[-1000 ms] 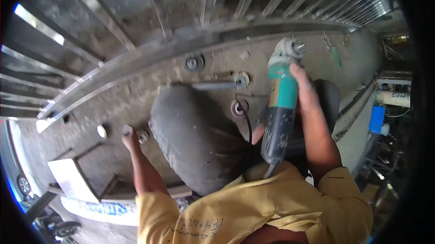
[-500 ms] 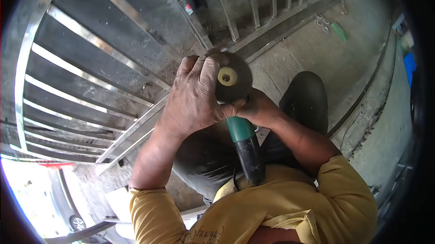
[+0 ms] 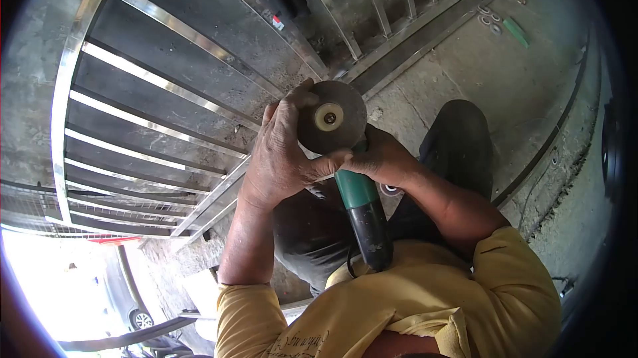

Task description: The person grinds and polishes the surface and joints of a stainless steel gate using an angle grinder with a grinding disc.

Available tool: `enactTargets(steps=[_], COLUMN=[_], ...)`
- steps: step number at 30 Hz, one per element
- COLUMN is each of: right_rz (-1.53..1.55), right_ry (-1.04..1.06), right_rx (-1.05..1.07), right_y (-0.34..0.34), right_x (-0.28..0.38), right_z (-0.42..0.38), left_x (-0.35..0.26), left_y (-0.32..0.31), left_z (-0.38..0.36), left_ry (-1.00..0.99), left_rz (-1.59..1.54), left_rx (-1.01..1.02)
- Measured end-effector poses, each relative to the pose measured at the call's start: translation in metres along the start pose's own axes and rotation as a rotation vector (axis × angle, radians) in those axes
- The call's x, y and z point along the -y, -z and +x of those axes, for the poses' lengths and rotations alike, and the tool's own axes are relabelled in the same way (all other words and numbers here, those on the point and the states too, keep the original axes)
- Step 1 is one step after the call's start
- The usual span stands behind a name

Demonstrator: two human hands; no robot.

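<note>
An angle grinder [image 3: 357,188] with a green and black body is held upright between my hands, its black rear end against the yellow shirt. A dark round grinding disc [image 3: 347,99] with a pale centre ring [image 3: 321,119] faces up at its head. My left hand [image 3: 276,152] has its fingers curled over the disc's left edge, with the thumb stretched below it. On the other side, my right hand [image 3: 385,157] is wrapped around the grinder's head, just under the disc. The thumbs meet above the green body, and part of the right hand's fingers is hidden.
A shiny metal barred frame [image 3: 169,82] lies ahead and to the left. Several round discs [image 3: 488,19] and a green strip [image 3: 516,32] lie on the concrete floor [image 3: 458,66] at the far right. My bent knee [image 3: 458,135] is beside the right arm. A car [image 3: 129,291] shows at the lower left.
The view has shifted, so the metal frame sits further right. My left fingers have slid from across the disc's face to its left edge, uncovering more of the disc and its centre.
</note>
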State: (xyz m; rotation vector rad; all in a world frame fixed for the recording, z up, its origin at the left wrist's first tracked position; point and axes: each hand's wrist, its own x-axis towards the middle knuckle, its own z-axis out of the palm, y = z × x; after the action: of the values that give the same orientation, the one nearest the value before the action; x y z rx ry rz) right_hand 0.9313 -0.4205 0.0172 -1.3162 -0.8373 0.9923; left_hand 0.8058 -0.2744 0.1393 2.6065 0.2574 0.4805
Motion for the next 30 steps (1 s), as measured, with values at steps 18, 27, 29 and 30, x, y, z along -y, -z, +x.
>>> enactTargets(steps=[18,27,29,30], right_rz=[-0.443,-0.6,-0.719,-0.779], right_ry=[-0.095,0.373,0.655,0.796], right_rx=[0.147,-0.194,-0.16,-0.154], right_y=[0.008,0.036,-0.002,-0.018], right_x=[0.083,0.14,0.161,0.167], right_z=[0.014,0.049,0.053,0.054], left_x=[0.007,0.024,0.026,0.026], left_y=[-0.069,-0.05,-0.058,-0.057], left_z=[-0.065,-0.097,-0.097,-0.096], left_ry=[0.628,0.704,0.662,0.662], left_rz=[-1.583,-1.812,-1.828,-1.801], left_rx=[-0.285,-0.282,-0.275,-0.264])
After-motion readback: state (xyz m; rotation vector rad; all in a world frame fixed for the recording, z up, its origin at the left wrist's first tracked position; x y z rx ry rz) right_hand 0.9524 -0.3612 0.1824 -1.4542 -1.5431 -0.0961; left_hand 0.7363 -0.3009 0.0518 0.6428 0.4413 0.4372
